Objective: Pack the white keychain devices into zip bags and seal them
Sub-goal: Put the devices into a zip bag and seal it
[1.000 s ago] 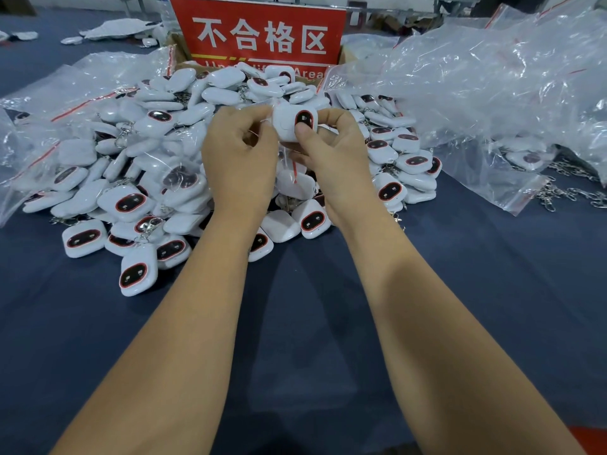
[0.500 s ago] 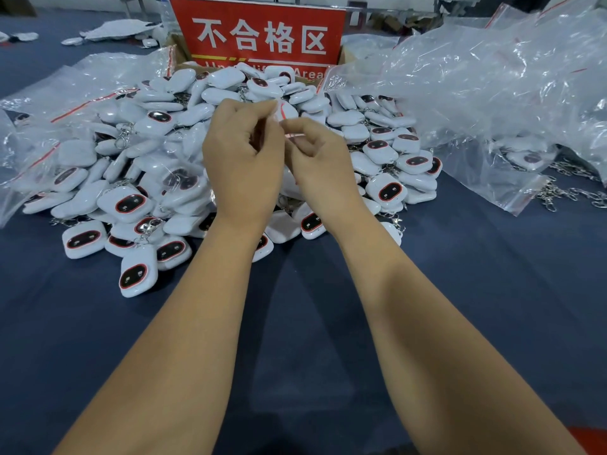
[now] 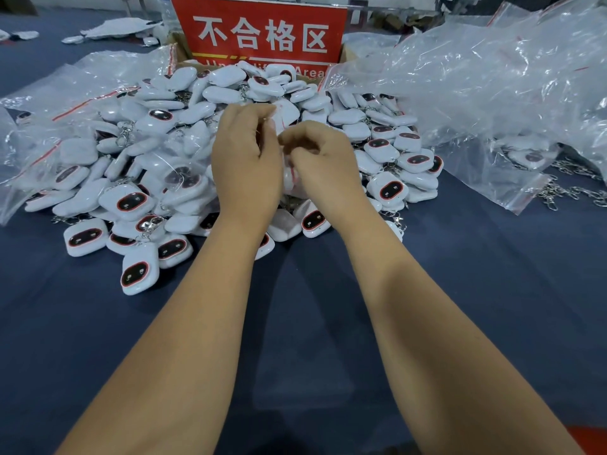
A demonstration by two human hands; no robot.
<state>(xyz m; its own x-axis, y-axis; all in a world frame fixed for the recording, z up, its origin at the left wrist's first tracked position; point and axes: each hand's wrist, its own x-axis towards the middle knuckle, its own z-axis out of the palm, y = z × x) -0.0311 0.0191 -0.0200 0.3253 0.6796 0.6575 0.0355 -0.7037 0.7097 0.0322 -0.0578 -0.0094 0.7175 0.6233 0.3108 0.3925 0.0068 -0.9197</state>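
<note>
Nearest, below the wrists: bare navy table cloth (image 3: pixel 492 307), nothing packed laid on it. Left hand (image 3: pixel 244 165) and right hand (image 3: pixel 323 169): held close together above the front of the pile, fingers curled inward and pressed on a small clear zip bag (image 3: pixel 289 175) between them; a white device shows through the film just under the right fingertips (image 3: pixel 295 147), with a streak of red by it. Whether the strip is closed cannot be told; judged step: pressing the seal on one bag. Under and around the fingers: pile of loose white keychain devices (image 3: pixel 131 205), dark oval faces ringed red, metal clips showing, very many unbagged. Left of the fingers: several devices lying inside clear bags (image 3: pixel 49 139) with red strips, apparently finished units, count unclear. Right of the fingers, well apart: heap of empty zip bags (image 3: pixel 492 87), a few holding devices and loose chains at its near edge. Beyond the fingertips: red sign (image 3: pixel 259 34) with white characters, standing behind the pile. Judgement: an early stage; most of the stock is left to pack.
</note>
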